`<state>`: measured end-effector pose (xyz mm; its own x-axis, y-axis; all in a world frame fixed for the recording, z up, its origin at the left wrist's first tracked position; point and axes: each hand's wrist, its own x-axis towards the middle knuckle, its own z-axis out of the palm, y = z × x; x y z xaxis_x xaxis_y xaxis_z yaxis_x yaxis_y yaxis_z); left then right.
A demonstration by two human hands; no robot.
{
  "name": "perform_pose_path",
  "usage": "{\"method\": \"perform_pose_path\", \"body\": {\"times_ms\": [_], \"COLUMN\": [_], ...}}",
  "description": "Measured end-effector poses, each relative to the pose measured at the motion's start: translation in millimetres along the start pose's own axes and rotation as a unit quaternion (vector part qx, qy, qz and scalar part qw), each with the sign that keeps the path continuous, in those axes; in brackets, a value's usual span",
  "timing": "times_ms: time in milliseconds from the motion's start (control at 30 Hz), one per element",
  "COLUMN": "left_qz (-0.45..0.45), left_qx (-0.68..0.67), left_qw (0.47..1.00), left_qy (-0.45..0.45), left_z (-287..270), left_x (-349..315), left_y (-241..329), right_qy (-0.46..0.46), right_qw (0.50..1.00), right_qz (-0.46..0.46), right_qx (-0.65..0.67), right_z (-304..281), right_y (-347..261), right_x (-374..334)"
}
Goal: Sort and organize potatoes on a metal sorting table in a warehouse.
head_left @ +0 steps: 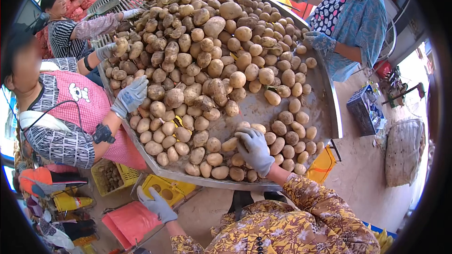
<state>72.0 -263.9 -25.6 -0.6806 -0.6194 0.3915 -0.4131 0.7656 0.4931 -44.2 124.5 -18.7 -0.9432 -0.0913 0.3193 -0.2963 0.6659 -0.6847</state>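
Note:
Many potatoes (215, 91) lie heaped on a metal sorting table (226, 184); some are caked with soil, others cleaner. At the table's near side my right hand (254, 149), in a grey glove, bends its fingers around a pale potato (230, 144), with other potatoes close by. The palm side is hidden. My left hand (158, 206), also in a grey glove, is off the table with its fingers spread and nothing in it. It hovers beside a yellow crate (175, 189) and a pink-red sheet-like thing (132, 223).
Along the left edge, a person in a pink checked apron (89, 96) reaches over the potatoes; another person (70, 33) works farther back. A person in a blue shirt (351, 23) stands at the right. Yellow crates (321, 164) and a dark blue basket (362, 108) are on the floor.

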Motion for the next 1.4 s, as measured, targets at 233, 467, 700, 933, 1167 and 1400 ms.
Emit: {"method": "perform_pose_path", "body": {"times_ms": [233,467,700,933,1167,1400], "left_qz": [0.293,-0.062,-0.077,0.190,0.025,0.215], "left_qx": [-0.148,-0.460,-0.430,-0.003,-0.234,0.074], "left_qw": [0.922,0.760,0.784,0.913,0.875,0.916], "left_qy": [-0.204,-0.455,-0.441,-0.361,-0.424,-0.331], "left_z": [117,176,170,186,214,177], "left_x": [36,61,76,71,77,47], "left_y": [234,277,260,351,309,361], "right_qy": [-0.021,-0.011,-0.027,-0.037,-0.039,-0.048], "right_qw": [0.995,0.997,0.997,0.996,0.996,0.994], "right_qz": [-0.017,-0.015,-0.024,-0.001,-0.011,-0.020], "right_qx": [-0.091,-0.071,-0.065,-0.079,-0.083,-0.099], "right_z": [-14,-13,-16,-21,-22,-15], "right_y": [6,15,13,11,6,7], "right_x": [-15,-21,-17,-13,-9,-9]}}
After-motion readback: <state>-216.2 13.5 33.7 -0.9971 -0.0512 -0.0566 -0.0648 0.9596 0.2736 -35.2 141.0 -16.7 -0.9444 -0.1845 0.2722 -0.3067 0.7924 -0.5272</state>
